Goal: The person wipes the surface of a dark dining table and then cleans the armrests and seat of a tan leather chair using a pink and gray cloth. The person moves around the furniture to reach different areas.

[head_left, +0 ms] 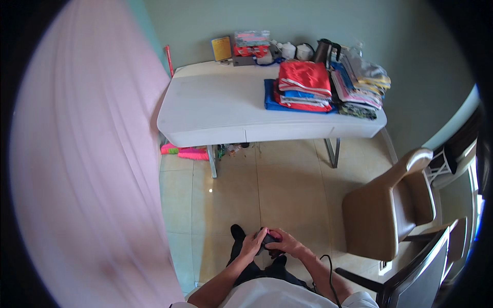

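Observation:
In front of my body, low in the head view, I hold a small dark object with a pinkish-red part between both hands. My left hand is closed around its left side. From the right, my right hand grips it too, fingers curled over the top. Its exact kind is too small and too covered by my fingers to make out. A thin black cable loops beside my right forearm; where it leads cannot be seen.
A white desk stands ahead, bearing folded red and blue clothes, another clothing stack and a dark kettle. A pink curtain hangs at left. At right are a brown armchair and a dark chair.

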`<state>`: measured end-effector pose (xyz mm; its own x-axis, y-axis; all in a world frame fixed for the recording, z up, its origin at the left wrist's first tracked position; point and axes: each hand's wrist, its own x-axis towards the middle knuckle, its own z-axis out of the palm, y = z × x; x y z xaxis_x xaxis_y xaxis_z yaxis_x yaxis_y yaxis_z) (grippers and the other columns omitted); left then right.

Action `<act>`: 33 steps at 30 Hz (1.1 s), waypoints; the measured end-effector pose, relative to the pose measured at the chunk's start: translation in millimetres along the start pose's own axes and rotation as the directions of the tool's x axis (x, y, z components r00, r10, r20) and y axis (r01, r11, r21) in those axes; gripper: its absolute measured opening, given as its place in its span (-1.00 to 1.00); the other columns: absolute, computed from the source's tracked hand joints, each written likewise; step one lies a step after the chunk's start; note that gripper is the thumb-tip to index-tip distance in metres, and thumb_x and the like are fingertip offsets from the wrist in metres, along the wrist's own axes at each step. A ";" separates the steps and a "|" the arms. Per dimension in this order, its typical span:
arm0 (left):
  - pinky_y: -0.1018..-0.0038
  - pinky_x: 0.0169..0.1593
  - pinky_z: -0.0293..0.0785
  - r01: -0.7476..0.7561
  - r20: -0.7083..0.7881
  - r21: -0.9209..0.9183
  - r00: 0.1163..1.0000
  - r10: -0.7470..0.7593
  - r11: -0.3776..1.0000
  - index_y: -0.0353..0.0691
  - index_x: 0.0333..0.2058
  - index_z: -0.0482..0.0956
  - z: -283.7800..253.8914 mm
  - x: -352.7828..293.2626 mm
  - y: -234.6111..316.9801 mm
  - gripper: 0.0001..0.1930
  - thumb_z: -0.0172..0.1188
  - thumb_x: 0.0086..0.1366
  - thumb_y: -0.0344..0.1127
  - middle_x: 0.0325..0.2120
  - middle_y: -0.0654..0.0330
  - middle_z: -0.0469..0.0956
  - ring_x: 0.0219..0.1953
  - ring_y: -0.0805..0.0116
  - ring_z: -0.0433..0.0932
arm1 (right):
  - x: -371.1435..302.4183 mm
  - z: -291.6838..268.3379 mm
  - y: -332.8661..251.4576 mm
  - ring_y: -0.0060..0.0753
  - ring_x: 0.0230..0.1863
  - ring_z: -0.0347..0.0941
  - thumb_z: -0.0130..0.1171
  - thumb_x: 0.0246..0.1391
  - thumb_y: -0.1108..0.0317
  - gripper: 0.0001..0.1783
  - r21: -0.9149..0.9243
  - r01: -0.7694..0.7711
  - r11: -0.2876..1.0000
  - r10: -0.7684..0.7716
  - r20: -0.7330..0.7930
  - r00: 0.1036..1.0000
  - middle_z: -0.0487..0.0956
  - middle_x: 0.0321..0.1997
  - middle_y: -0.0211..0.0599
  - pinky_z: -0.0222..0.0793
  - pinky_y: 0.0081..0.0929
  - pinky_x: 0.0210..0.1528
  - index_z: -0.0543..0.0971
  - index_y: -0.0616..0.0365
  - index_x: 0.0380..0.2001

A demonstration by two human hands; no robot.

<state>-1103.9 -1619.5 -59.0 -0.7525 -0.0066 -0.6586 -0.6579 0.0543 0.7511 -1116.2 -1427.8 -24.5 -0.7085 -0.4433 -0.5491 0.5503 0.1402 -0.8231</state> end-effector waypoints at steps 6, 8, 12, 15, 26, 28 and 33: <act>0.43 -0.10 0.54 -0.110 0.104 0.024 0.989 0.107 0.994 -0.36 -0.08 0.69 -49.3 57.6 64.8 -0.35 0.37 0.27 0.24 -0.28 0.17 0.68 -0.23 0.43 0.60 | 69.0 0.6 -53.5 -0.51 0.14 0.47 0.28 0.28 0.29 -0.41 0.091 -0.020 0.996 0.026 -0.070 0.997 0.58 0.20 -0.31 0.38 -0.49 0.24 0.44 0.20 0.33; 0.44 -0.10 0.55 -0.167 0.155 0.081 0.976 0.153 0.983 -0.35 -0.06 0.67 -76.4 74.1 97.1 -0.37 0.42 0.24 0.18 -0.27 0.18 0.68 -0.22 0.41 0.61 | 83.3 7.1 -94.1 -0.52 0.09 0.49 0.24 0.31 0.28 -0.47 0.105 -0.026 0.994 0.037 -0.104 0.994 0.61 0.16 -0.32 0.42 -0.50 0.19 0.49 0.23 0.28; 0.46 -0.02 0.55 -0.210 0.210 0.005 0.956 0.204 0.978 -0.31 0.05 0.61 -107.4 110.5 136.8 -0.45 0.53 0.18 -0.13 -0.18 0.21 0.65 -0.14 0.39 0.61 | 120.4 7.7 -138.3 -0.56 -0.07 0.53 0.24 0.32 0.28 -0.54 0.132 0.109 0.985 -0.081 -0.205 0.975 0.63 -0.06 -0.42 0.56 -0.53 -0.20 0.55 0.17 0.23; 0.45 0.08 0.53 -0.209 0.194 -0.114 0.954 0.228 0.971 -0.32 0.13 0.57 -119.0 116.2 192.4 -0.45 0.49 0.19 -0.29 -0.08 0.17 0.64 -0.04 0.37 0.60 | 149.3 -11.6 -177.1 -0.59 -0.09 0.54 0.30 0.24 0.37 -0.55 0.098 0.186 0.978 -0.159 -0.236 0.959 0.64 -0.18 -0.47 0.56 -0.52 -0.14 0.58 0.20 0.19; 0.40 0.08 0.51 -0.803 -0.406 0.045 0.529 0.745 0.595 -0.27 0.16 0.56 -149.5 236.9 404.0 -0.48 0.27 0.19 -0.60 0.05 0.10 0.57 0.03 0.31 0.56 | 306.7 -109.4 -411.4 -0.06 0.20 0.42 0.51 -0.16 0.35 -0.41 -0.795 0.530 0.295 -0.904 -0.053 0.424 0.51 0.23 -0.14 0.35 -0.23 0.23 0.62 0.08 0.04; 0.47 -0.12 0.55 -0.683 -0.438 0.289 0.529 0.726 0.671 -0.27 0.12 0.58 -172.3 267.2 374.3 -0.56 0.30 0.24 -0.52 -0.06 0.12 0.63 -0.09 0.38 0.58 | 339.3 -119.7 -422.4 -0.05 0.18 0.44 0.53 -0.14 0.30 -0.43 -0.845 0.473 0.248 -0.894 -0.012 0.448 0.53 0.18 -0.14 0.35 -0.20 0.23 0.63 0.08 0.02; 0.56 -0.29 0.52 -0.407 -0.509 -0.196 0.820 0.262 0.892 -0.27 -0.01 0.66 -190.0 243.2 311.8 -0.72 0.33 0.33 -0.37 -0.26 0.25 0.68 -0.30 0.51 0.60 | 385.2 -127.0 -368.2 -0.46 -0.07 0.59 0.47 0.09 0.33 -0.65 -0.496 0.409 0.766 -0.524 -0.113 0.844 0.69 -0.13 -0.30 0.47 -0.43 -0.01 0.66 0.18 -0.06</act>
<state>-1497.8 -1793.9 23.7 -0.8049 -0.4996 -0.3201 -0.2868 -0.1447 0.9470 -1647.8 -1537.7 48.7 -0.9363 -0.3477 -0.0487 -0.0874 0.3649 -0.9269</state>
